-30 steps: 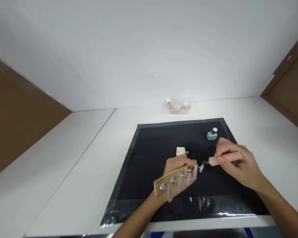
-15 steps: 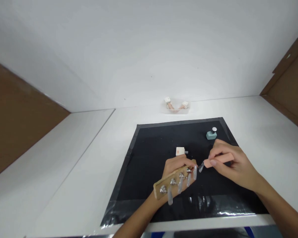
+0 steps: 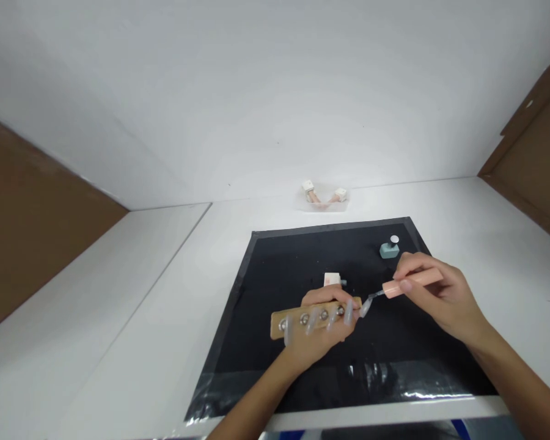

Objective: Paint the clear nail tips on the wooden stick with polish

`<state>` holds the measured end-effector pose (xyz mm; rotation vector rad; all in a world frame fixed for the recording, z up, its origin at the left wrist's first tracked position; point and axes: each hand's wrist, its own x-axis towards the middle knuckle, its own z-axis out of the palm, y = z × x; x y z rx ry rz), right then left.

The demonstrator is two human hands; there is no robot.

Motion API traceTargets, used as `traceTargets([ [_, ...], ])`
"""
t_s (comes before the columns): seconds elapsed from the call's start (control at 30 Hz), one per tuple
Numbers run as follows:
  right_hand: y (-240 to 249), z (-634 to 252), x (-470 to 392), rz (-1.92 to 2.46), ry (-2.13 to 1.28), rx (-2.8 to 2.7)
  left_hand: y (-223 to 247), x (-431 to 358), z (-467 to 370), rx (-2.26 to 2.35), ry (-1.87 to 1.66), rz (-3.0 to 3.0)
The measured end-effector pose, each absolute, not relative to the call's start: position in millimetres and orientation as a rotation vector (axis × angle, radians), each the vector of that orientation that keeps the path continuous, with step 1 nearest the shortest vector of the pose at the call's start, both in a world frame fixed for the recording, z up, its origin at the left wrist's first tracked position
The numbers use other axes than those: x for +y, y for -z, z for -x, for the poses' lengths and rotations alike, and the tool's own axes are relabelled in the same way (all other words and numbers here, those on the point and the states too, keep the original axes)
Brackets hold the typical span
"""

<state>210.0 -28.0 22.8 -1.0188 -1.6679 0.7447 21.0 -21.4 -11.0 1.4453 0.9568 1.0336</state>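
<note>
My left hand (image 3: 323,345) is closed around a wooden nail-tip display strip (image 3: 275,325), which lies nearly level across it. Several translucent false nail tips (image 3: 310,321) stick out from metal studs along the strip. One more nail tip (image 3: 365,307) projects to the right at my left fingertips; how it is held there is hidden. My right hand (image 3: 444,305) pinches a nail polish brush (image 3: 412,283) by its peach-coloured handle. Its dark bristle end points left and touches or nearly touches that last nail tip. Just behind my left hand lies a white polish bottle (image 3: 332,279) on its side.
Behind my right hand stands a teal bottle (image 3: 389,250) with a round pale top. A black mat (image 3: 284,263) covers part of the white table. Beyond it, a clear tray (image 3: 323,206) holds white-ended, flesh-coloured pieces against the white wall. Brown panels flank both sides.
The strip has turned from a slant to nearly level, its left end shifting left and up. My right hand has moved slightly right and up with the brush, showing more of its stem.
</note>
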Motion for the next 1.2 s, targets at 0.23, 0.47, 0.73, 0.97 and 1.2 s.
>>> traceTargets([
  [0.23,-20.9,-206.6,-30.1,1.026,-0.928,-1.638,21.5,-21.4,-15.5,0.87,-0.961,-1.128],
  [0.47,-21.3,-204.7,-29.7,0.973,-0.892,-1.74,23.2,-21.2,-14.9,0.861,-0.953,-1.109],
  [0.73,-26.2,-203.1,-31.3,0.866,-0.741,-1.841,16.6,-19.7,-16.2,0.873,-0.961,-1.118],
  [0.97,-25.4,-204.5,-33.1,0.887,-0.78,-1.88,19.1,-19.5,-15.6,0.877,-0.975,-1.126],
  [1.2,-23.9,-207.7,-31.8,0.775,-0.985,-1.742,14.2,-19.2,-15.6,0.897,-0.979,-1.111],
])
